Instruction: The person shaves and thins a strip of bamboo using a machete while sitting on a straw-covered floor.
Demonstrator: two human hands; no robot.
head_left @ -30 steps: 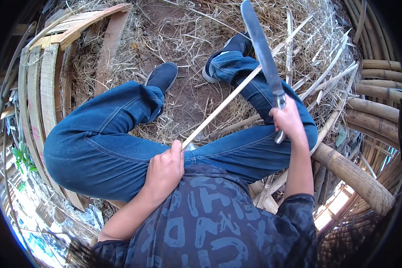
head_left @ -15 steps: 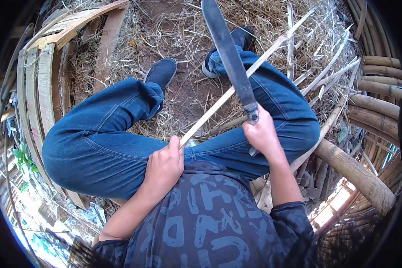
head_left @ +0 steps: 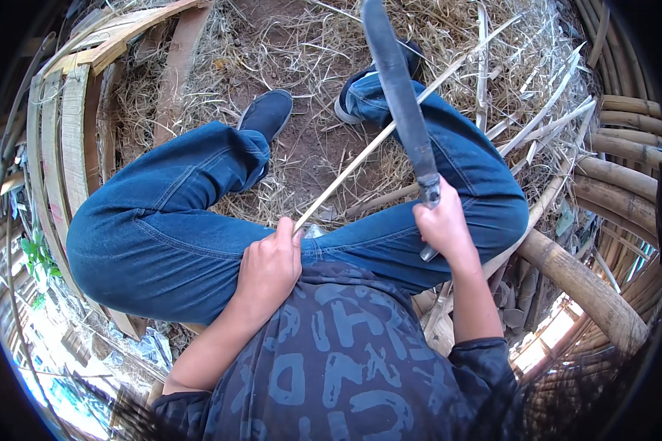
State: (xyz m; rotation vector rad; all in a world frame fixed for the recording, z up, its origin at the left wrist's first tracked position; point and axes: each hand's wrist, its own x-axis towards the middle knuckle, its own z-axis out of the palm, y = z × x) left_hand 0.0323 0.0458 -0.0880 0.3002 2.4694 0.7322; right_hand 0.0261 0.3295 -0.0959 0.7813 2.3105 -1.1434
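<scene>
My left hand is closed round the near end of a long pale bamboo strip, close to my lap. The strip slants away to the upper right, across my right knee and over the straw. In my right hand is the handle of a machete with a broad dark blade. The blade points up and away, crossing over the strip about midway along it. Whether the edge touches the strip I cannot tell. My fingers hide most of the handle and the strip's near end.
Straw and shavings lie over the earth around my shoes. A wooden slatted frame stands at the left. Split bamboo pieces lie at the right, beside a thick bamboo pole and a stacked bamboo wall.
My right hand and the machete have shifted slightly to the right, so the blade crosses the strip a little farther out. The strip looks turned to a thinner side; my left hand stays near my lap.
</scene>
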